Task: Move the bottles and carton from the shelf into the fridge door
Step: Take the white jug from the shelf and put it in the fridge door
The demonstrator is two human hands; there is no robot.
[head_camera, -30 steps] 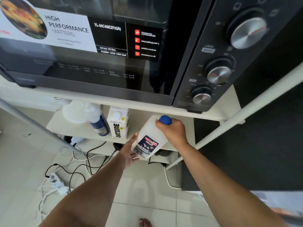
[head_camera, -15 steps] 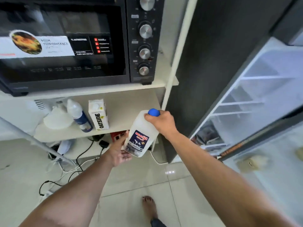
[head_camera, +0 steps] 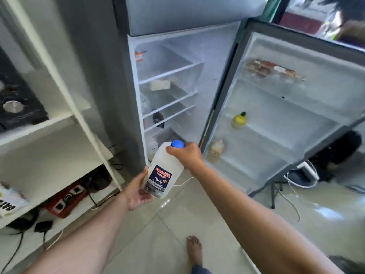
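I hold a white milk jug [head_camera: 162, 175] with a blue cap and a dark "meiji" label, tilted, in front of the open fridge. My right hand [head_camera: 185, 155] grips its neck and handle just under the cap. My left hand [head_camera: 137, 191] cups its base from the left. The fridge door [head_camera: 280, 123] stands open to the right, with a yellow lemon-shaped bottle [head_camera: 239, 120] and a pale bottle [head_camera: 216, 150] in its racks. The carton [head_camera: 10, 202] shows only as a corner at the left edge on the white shelf [head_camera: 59, 175].
An oven with a metal knob [head_camera: 12, 106] sits on the upper shelf at left. A red power strip [head_camera: 67, 198] and cables lie under the shelf. My bare foot [head_camera: 194, 250] is on the tiled floor. More cables and a dark object lie behind the door.
The view has swung right from the shelf to the open fridge. Both hands have carried the milk jug away from the shelf toward the fridge.
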